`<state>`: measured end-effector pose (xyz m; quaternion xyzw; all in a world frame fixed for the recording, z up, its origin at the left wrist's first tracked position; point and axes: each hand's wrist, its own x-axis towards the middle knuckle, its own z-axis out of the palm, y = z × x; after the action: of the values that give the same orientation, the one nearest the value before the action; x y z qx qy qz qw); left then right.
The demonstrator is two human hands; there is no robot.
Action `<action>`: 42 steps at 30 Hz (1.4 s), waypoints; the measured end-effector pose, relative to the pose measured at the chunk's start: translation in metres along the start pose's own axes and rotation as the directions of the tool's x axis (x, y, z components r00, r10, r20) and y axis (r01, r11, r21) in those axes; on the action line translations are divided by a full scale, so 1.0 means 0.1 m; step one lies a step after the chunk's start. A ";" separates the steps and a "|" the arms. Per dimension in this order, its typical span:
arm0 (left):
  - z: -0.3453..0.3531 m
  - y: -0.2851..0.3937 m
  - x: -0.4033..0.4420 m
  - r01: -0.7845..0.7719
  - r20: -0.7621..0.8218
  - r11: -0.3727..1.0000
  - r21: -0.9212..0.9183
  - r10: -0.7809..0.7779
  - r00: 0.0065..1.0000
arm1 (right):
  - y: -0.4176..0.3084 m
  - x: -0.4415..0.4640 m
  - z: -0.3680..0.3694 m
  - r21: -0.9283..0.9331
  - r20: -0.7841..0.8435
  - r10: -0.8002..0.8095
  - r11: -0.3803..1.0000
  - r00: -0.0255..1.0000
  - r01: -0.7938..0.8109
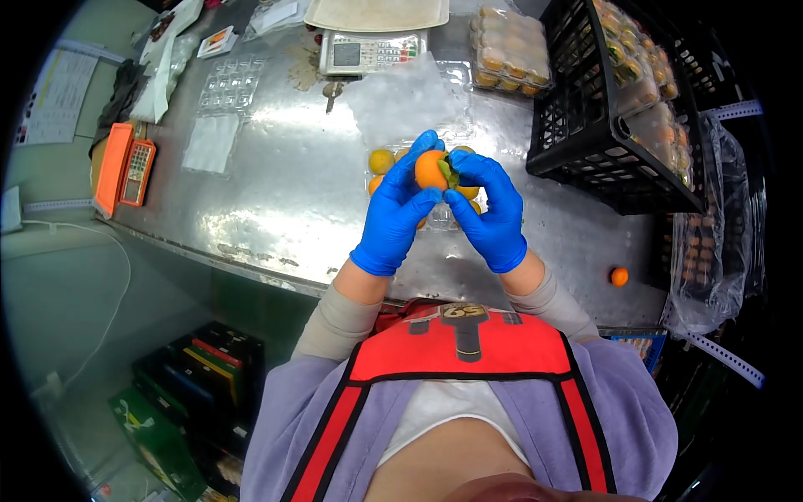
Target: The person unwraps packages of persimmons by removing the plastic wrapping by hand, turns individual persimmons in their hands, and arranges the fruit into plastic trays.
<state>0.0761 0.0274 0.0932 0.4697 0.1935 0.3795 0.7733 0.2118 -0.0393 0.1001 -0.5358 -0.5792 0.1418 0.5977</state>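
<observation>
An orange mandarin (431, 171) with a green leaf (450, 174) is held up between my two blue-gloved hands. My left hand (393, 213) grips its left side between thumb and fingers. On the leafy right side, the fingers and thumb of my right hand (492, 207) are closed at the leaf and stem end; their exact contact is partly hidden. Below the hands, several more mandarins (381, 161) sit in a clear plastic pack on the metal table, largely covered by the gloves.
A black crate (577, 151) with packed fruit stands at right, beside a filled clear pack (510, 52). A scale (374, 53) is at the back. A loose mandarin (619, 276) lies at right; an orange-cased calculator (136, 171) stands at the left edge. Plastic sheets (410, 96) lie ahead.
</observation>
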 end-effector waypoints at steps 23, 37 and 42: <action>-0.06 0.14 -0.06 -0.274 0.060 0.918 0.286 0.268 0.961 | 0.08 0.02 -0.05 0.752 0.466 0.425 0.272 0.776 -0.601; 0.14 0.12 0.06 -0.198 0.029 0.962 0.190 0.196 0.980 | 0.11 -0.01 -0.01 0.767 0.514 0.325 0.241 0.794 -0.595; 0.02 0.19 0.10 -0.258 0.096 0.870 0.420 0.241 0.966 | 0.11 -0.02 -0.04 0.712 0.427 0.391 0.410 0.815 -0.570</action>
<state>0.0763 0.0390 0.1117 0.6567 0.1943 0.4146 0.5992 0.2192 -0.0385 0.0911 -0.3246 -0.3215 0.6092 0.6482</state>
